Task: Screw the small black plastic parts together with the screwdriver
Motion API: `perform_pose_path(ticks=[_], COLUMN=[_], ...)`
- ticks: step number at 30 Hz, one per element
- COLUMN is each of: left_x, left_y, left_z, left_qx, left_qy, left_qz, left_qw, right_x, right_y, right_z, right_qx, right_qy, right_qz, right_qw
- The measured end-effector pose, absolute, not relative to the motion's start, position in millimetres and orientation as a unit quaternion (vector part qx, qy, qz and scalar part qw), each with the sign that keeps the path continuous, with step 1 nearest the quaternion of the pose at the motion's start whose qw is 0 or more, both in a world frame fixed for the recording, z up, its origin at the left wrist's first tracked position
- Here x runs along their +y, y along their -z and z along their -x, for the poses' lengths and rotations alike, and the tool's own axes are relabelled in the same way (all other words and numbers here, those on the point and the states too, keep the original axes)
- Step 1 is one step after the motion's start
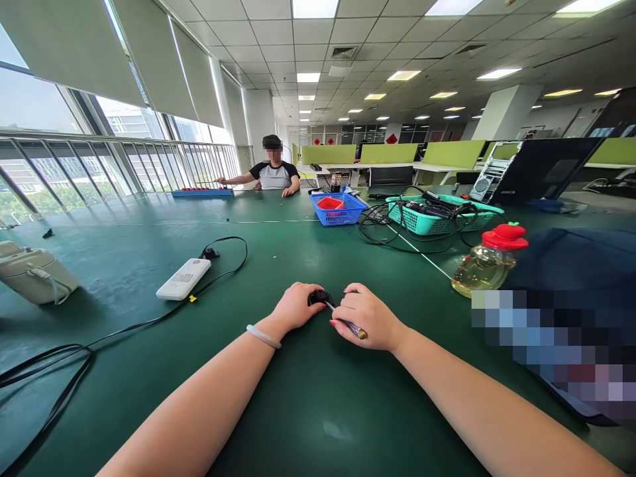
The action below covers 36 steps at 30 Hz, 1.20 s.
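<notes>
In the middle of the green table, my left hand (299, 305) is closed around a small black object (318, 298), partly covered by the fingers, so its kind cannot be made out. A pale bracelet is on that wrist. Just to the right, my right hand (370, 317) grips a screwdriver (354, 328) with a thin metal shaft and a dark handle ending in tan. The shaft slants up and left, its tip at or very close to the black object.
A white power bank-like box (183, 279) and black cable (144, 324) lie left. Beyond my hands stand a blue basket (342, 216) and a teal basket (422, 224) of cables. At right is a red-lidded bottle (484, 268). A person (275, 173) sits across the table.
</notes>
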<state>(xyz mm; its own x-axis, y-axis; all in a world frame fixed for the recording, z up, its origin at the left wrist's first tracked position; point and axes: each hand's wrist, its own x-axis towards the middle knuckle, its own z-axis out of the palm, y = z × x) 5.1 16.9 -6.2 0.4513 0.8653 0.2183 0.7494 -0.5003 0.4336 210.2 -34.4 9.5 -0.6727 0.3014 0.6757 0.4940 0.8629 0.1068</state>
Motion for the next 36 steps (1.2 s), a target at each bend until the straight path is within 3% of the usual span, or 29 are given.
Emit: perform_pose_path(ticks=[28,36], left_x=[16.1,13.6], left_y=[8.8,5.8], left_z=[-4.0,-4.5], left_qx=[0.496,0.497], left_qy=[-0.214,-0.212], left_qz=[-0.829,-0.83], left_qw=[0.146,0.136], right_x=[-35.7,-37.5], right_y=[-10.1,-7.9], right_z=[-209.8,-202.5], right_qx=[-0.894,-0.912], right_qy=[0.235,0.252], right_qz=[0.198,0.179], right_qw=[0.327,0.268])
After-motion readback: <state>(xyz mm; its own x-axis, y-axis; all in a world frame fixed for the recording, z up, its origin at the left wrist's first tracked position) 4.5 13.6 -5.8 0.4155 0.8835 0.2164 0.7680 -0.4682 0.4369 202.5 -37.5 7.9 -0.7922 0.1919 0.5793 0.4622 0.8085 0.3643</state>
